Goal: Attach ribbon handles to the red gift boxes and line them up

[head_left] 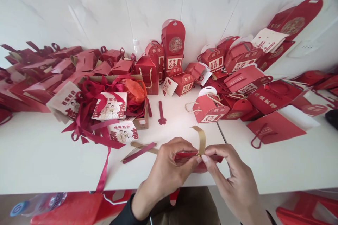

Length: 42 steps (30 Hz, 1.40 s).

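Near the table's front edge, my left hand is closed round the left part of a small red box, its thumb at the top. My right hand pinches the base of a gold ribbon between thumb and forefinger, at the middle of the box's top. The ribbon's free end stands up and curls to the left. Both thumb tips nearly meet there. The fingers hide much of the box.
A carton of ribbons and cards stands left of centre, with loose ribbon strips before it. Red gift boxes line the back and right. A bottle lies below the table at left.
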Available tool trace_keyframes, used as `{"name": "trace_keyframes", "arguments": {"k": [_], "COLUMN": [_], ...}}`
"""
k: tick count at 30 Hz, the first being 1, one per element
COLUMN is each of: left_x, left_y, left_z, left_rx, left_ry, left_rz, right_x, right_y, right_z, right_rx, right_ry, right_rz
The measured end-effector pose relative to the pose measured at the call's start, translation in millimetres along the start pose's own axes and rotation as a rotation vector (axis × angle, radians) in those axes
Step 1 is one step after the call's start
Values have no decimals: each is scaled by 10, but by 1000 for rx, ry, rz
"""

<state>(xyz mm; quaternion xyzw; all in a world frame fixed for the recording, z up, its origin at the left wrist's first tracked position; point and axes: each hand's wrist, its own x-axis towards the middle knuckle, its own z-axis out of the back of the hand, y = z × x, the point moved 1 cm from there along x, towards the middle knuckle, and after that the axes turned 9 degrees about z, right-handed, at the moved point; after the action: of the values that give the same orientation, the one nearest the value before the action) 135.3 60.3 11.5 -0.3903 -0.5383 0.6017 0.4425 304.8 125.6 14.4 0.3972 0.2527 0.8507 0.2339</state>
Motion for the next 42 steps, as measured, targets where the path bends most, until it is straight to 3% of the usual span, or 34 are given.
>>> {"name": "trace_keyframes", "arguments": {"k": [5,10,14,19,23,32,42], "left_x": [-54,-110,-152,-165,-162,-163,-165], "left_y": [21,40,67,102,123,106,130], "left_z": [36,31,15,1,-17,-21,-24], "left_rx": [10,22,22,-6,-56,-69,-44], "left_ry": [91,155,143,101,85,93,102], "left_rz": [-57,-121,-171,-289,-287,-343,-346], "right_x": [156,427,432,244,119,78,99], "right_y": [-72,-98,-38,50,50,99,153], "right_z": [205,337,324,305,293,262,288], "right_rx": [74,17,-13,72,129,249,279], "right_ry": [120,325,217,196,153,113,180], "right_rz": [13,160,162,-86,-171,-277,-249]}}
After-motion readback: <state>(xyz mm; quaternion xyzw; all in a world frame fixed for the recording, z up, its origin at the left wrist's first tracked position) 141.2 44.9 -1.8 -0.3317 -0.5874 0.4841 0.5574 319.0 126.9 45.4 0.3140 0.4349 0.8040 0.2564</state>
